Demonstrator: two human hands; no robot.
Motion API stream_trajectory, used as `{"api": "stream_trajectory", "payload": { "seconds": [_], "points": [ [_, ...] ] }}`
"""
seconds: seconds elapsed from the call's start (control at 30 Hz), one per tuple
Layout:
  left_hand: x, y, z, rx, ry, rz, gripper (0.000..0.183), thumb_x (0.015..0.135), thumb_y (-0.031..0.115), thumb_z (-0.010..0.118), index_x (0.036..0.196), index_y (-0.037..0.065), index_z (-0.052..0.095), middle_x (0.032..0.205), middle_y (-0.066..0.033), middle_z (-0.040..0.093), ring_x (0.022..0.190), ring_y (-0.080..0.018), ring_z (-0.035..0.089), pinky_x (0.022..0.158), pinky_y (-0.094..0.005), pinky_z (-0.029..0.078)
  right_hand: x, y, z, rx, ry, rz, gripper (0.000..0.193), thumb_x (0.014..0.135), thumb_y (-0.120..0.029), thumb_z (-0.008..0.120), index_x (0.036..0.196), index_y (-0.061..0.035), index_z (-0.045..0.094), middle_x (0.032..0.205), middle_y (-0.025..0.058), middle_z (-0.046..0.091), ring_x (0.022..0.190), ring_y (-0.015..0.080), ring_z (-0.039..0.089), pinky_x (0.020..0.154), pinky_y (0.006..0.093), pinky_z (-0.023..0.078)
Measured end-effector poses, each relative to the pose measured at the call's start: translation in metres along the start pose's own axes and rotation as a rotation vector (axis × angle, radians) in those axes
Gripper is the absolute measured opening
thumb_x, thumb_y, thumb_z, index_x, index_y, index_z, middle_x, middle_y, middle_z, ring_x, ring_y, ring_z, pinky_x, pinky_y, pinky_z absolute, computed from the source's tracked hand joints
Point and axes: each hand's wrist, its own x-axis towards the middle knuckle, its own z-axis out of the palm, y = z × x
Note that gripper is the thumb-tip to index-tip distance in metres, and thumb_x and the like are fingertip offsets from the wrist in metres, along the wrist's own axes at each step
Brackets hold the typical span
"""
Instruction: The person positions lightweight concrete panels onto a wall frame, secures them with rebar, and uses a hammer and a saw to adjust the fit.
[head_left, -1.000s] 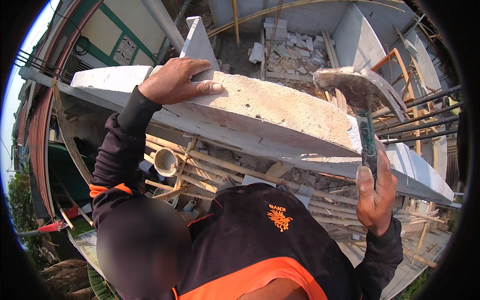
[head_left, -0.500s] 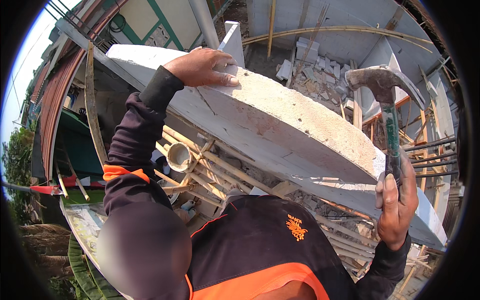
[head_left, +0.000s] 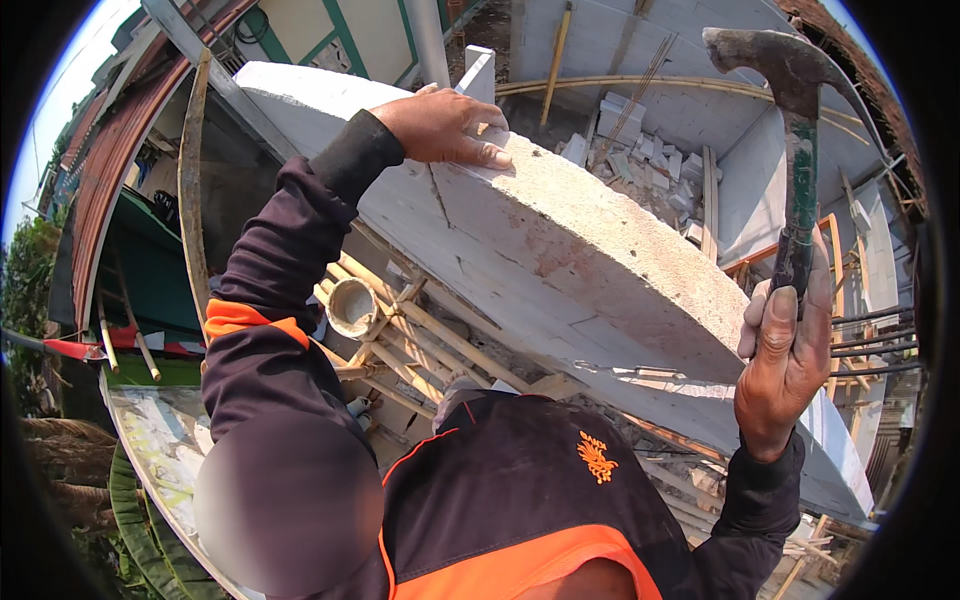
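A claw hammer (head_left: 800, 150) with a worn green and black handle is gripped in my right hand (head_left: 785, 360), its steel head raised above the right end of the wall. My left hand (head_left: 445, 125) rests over the top edge of a pale block wall (head_left: 610, 230), thumb on the top face and fingers reaching over the far side. Nothing is held in that hand. The wall runs from upper left to lower right in front of me. Its top is rough and dusty, and a crack or joint shows below my left wrist.
Below on the near side are bamboo scaffold poles (head_left: 410, 315) with a round bucket (head_left: 353, 306) among them. Beyond the wall lies a heap of broken blocks (head_left: 645, 160). Dark rods (head_left: 880, 342) jut in at the right. A bamboo pole (head_left: 193, 190) stands at the left.
The hammer has risen in my right hand, its head now higher in view. My left hand stays on the wall's top while the whole view has shifted slightly.
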Motion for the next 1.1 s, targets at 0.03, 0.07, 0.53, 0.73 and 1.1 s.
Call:
{"api": "stream_trajectory", "payload": {
  "seconds": [0.03, 0.07, 0.53, 0.73, 1.1],
  "points": [
    [0.004, 0.002, -0.002, 0.002, -0.016, 0.007, 0.077, 0.083, 0.067, 0.070, 0.122, 0.000, 0.067, 0.110, -0.0219, 0.070, 0.109, -0.0356, 0.066, 0.097, -0.0448, 0.049, -0.004, -0.001, 0.001, 0.061, 0.055, 0.102, 0.045, 0.104, -0.014, 0.049, 0.144, 0.0066, 0.045, 0.131, 0.0297, 0.061, 0.124, 0.0393, 0.060, 0.105, 0.0401, 0.044],
    [0.007, 0.004, -0.002, 0.004, -0.032, 0.014, 0.078, 0.083, 0.067, 0.069, 0.123, 0.000, 0.067, 0.111, -0.0219, 0.070, 0.110, -0.0359, 0.065, 0.099, -0.0444, 0.048, -0.006, 0.017, 0.010, -0.038, 0.113, -0.102, 0.046, 0.103, -0.013, 0.051, 0.145, 0.0060, 0.044, 0.128, 0.0284, 0.063, 0.117, 0.0399, 0.064, 0.099, 0.0408, 0.047],
    [0.006, 0.033, -0.019, -0.047, -0.096, -0.096, 0.072, 0.083, 0.057, 0.074, 0.128, 0.002, 0.063, 0.125, -0.0209, 0.063, 0.125, -0.0380, 0.053, 0.106, -0.0468, 0.043, -0.031, 0.050, 0.003, -0.166, -0.230, -0.194, 0.049, 0.093, -0.013, 0.065, 0.138, 0.0004, 0.051, 0.087, 0.0221, 0.068, 0.078, 0.0416, 0.066, 0.069, 0.0455, 0.052],
    [0.017, 0.027, -0.027, 0.092, -0.155, -0.038, 0.061, 0.083, 0.038, 0.072, 0.130, 0.000, 0.062, 0.125, -0.0199, 0.064, 0.110, -0.0331, 0.059, 0.099, -0.0424, 0.046, -0.128, 0.106, -0.005, 0.104, 0.220, -0.119, 0.045, 0.089, -0.015, 0.073, 0.127, 0.0035, 0.056, 0.094, 0.0209, 0.069, 0.082, 0.0361, 0.070, 0.073, 0.0382, 0.055],
    [0.079, 0.279, 0.001, 0.058, -0.091, 0.562, 0.103, 0.074, 0.068, 0.074, 0.144, -0.001, 0.045, 0.146, -0.0263, 0.048, 0.141, -0.0421, 0.039, 0.119, -0.0542, 0.027, -0.200, 0.150, -0.099, 0.125, 0.695, 0.150, 0.041, 0.101, -0.028, 0.054, 0.121, 0.0078, 0.055, 0.075, 0.0074, 0.059, 0.062, 0.0177, 0.056, 0.061, 0.0317, 0.045]
  ]
}}
